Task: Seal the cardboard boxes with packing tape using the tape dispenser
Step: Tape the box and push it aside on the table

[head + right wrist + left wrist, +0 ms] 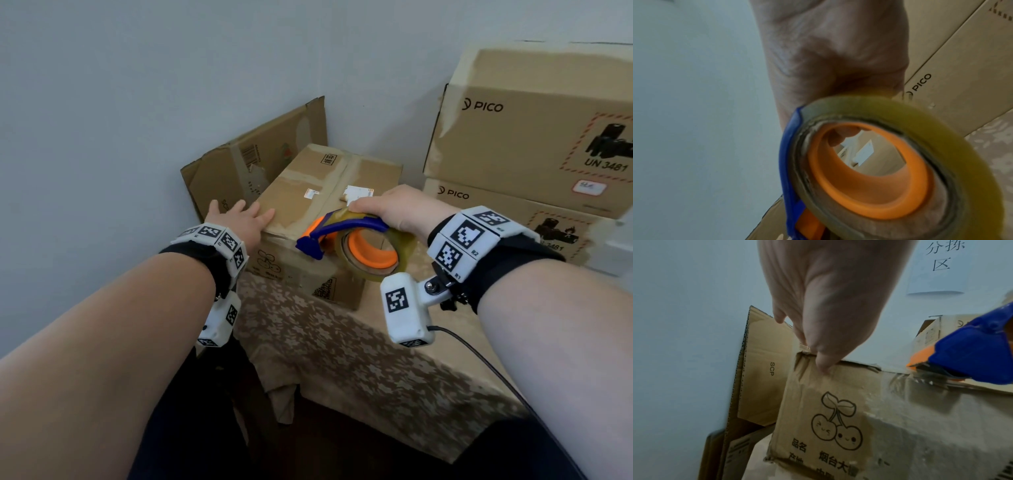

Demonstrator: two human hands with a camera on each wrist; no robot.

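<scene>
left hand (239,219) flat on the near left corner of the cardboard box (329,192), fingers straight and spread over the top, thumb (824,365) pressing the front face just under the rim, above a printed pair of cherries (836,423). nothing gripped there, just pressing down. right hand (394,209) wrapped over the tape dispenser (342,236), fingers curled round its blue frame and the roll, a firm full hold. yellowish tape roll (890,162) on an orange hub, seen straight through from the right wrist view, box top showing through the hole. blue nose of the dispenser (974,356) down at the front top edge of the box, right at the seam, touching or just shy of it, cannot tell which. old glossy tape already along the top seam and down the front face. box sitting at the far edge of a table under a flowered cloth (359,359). flattened carton (253,161) leaning on the wall just behind and left of the box. two stacked pico boxes (534,137) at the far right corner. paper sign (937,266) with printed characters up on the wall. cable (479,356) trailing from the right wrist camera across the cloth.
</scene>
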